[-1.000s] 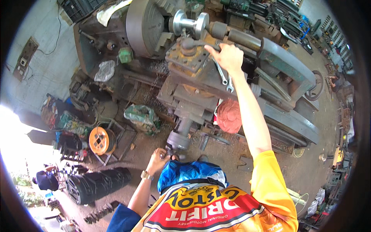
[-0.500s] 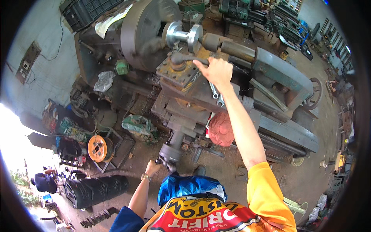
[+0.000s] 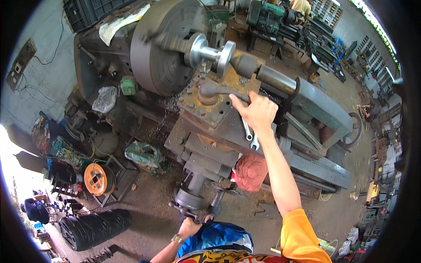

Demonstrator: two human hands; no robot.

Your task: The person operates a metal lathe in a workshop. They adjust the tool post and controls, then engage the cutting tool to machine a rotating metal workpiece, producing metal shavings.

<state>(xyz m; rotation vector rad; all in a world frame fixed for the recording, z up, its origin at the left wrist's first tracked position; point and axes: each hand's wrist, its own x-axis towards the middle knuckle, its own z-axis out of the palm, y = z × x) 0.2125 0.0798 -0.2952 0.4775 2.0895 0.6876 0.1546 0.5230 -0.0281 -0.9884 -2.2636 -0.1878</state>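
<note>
My right hand (image 3: 259, 113) is wrapped round the end of the clamp lever (image 3: 229, 90) on top of the square tool post (image 3: 201, 111) of a large lathe. Lower down, my left hand (image 3: 188, 229) grips the crank handle (image 3: 189, 214) at the near side of the cross-slide handwheel (image 3: 189, 199). Beyond the tool post, a shiny spool-shaped metal workpiece (image 3: 209, 53) sits between the big chuck (image 3: 160, 52) and the tailstock (image 3: 318, 103). Parts of the chuck are smeared by motion. Two wrenches (image 3: 251, 136) lie on the slide beside my right forearm.
A round reddish-brown object (image 3: 250, 173) is just below the wrenches. On the left stand an orange reel (image 3: 97, 179), a green bag (image 3: 144, 155) and a black ribbed roll (image 3: 94, 229). At the far right back, a person (image 3: 301, 8) is near another machine (image 3: 265, 17).
My left hand has moved with the crank handle, from the handwheel's left to its near side. My right hand stays on the lever. The whole view has shifted slightly.
</note>
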